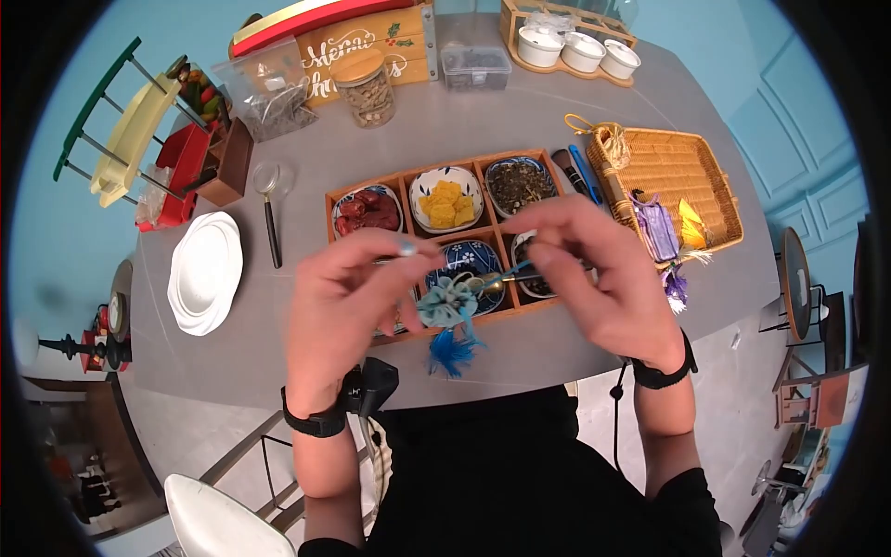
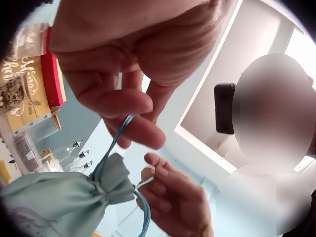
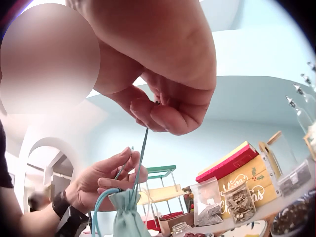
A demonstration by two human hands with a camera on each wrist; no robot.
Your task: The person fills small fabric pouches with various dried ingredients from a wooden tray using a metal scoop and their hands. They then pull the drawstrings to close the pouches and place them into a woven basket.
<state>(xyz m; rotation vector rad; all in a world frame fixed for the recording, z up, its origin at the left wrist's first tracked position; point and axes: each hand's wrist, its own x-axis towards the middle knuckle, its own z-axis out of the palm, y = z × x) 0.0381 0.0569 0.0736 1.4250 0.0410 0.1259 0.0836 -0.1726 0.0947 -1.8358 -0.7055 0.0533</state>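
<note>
A light teal drawstring pouch (image 1: pixel 447 303) with a blue tassel (image 1: pixel 452 351) hangs between the two hands, above the wooden divided box (image 1: pixel 408 176). In the left wrist view the pouch (image 2: pixel 59 200) has a gathered neck, and its blue cord (image 2: pixel 109 148) loops over the fingers of the left hand (image 2: pixel 133 64). The right hand (image 1: pixel 594 269) pinches the cord on the other side; in the right wrist view the cord (image 3: pixel 143 158) runs taut from the fingertips of the right hand (image 3: pixel 168 94) down to the pouch (image 3: pixel 128 219). The left hand (image 1: pixel 343 297) is beside the pouch.
Bowls of red dates (image 1: pixel 369 212), yellow pieces (image 1: pixel 447 206) and dried leaves (image 1: pixel 520 186) sit in the box. A wicker basket (image 1: pixel 724 186) with small pouches lies to the right, with brushes (image 1: pixel 577 174) beside it. White plates (image 1: pixel 206 274) and a small strainer (image 1: pixel 267 178) are left.
</note>
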